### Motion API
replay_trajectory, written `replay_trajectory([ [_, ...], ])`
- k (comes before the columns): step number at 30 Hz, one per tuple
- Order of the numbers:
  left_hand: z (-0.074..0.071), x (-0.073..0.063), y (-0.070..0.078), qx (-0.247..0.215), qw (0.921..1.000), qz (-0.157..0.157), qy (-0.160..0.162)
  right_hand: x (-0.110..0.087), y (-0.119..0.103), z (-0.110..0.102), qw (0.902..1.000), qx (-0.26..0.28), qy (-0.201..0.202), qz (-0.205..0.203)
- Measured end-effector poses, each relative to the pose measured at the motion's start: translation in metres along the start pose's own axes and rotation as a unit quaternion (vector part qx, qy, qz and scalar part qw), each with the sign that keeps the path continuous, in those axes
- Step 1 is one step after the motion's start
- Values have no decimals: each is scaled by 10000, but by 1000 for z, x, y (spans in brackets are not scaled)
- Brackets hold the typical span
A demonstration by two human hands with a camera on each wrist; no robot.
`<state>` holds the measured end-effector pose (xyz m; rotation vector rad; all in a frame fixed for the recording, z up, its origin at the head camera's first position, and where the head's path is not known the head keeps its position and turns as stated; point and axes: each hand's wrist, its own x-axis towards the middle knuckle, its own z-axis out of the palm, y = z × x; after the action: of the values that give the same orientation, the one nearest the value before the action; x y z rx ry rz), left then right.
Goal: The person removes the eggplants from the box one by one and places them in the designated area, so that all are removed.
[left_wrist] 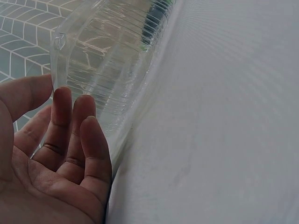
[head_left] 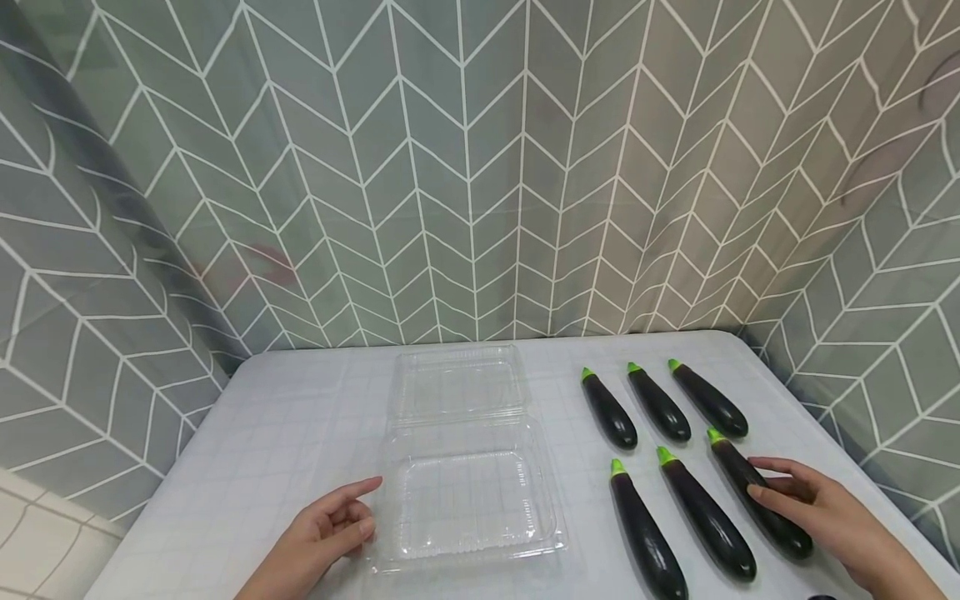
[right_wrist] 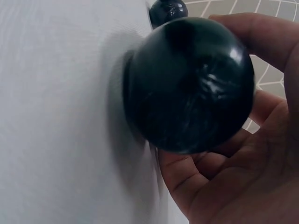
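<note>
Several dark purple eggplants with bright green stem ends lie in two rows on the right. My right hand [head_left: 821,508] is at the rightmost front eggplant [head_left: 772,508], thumb over it and fingers along its right side. The right wrist view shows this eggplant's rounded end [right_wrist: 191,88] close up, lying against the white surface, with thumb and fingers [right_wrist: 182,179] on either side. A clear plastic clamshell box [head_left: 378,517] lies with its lid raised behind. My left hand [head_left: 322,529] rests beside its left edge, fingers loosely bent, holding nothing; whether the fingertips touch the box I cannot tell.
The table [head_left: 300,417] has a white cloth. Other eggplants lie close by, such as the middle front one [head_left: 708,525] and the back right one [head_left: 708,398]. Grey curtains [head_left: 495,167] with white chevron lines surround the table. A small dark object [head_left: 822,597] shows at the bottom edge.
</note>
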<state>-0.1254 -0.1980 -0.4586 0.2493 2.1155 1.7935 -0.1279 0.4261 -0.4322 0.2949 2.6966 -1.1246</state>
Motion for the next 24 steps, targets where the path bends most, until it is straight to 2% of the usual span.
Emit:
replay_trajectory([
  [16, 1, -1, -2, 36, 9999, 147, 28, -5, 4, 1, 9994, -69, 76, -335],
  [24, 0, 0, 0, 98, 9999, 20, 54, -5, 2, 1, 9998, -101, -34, -186],
])
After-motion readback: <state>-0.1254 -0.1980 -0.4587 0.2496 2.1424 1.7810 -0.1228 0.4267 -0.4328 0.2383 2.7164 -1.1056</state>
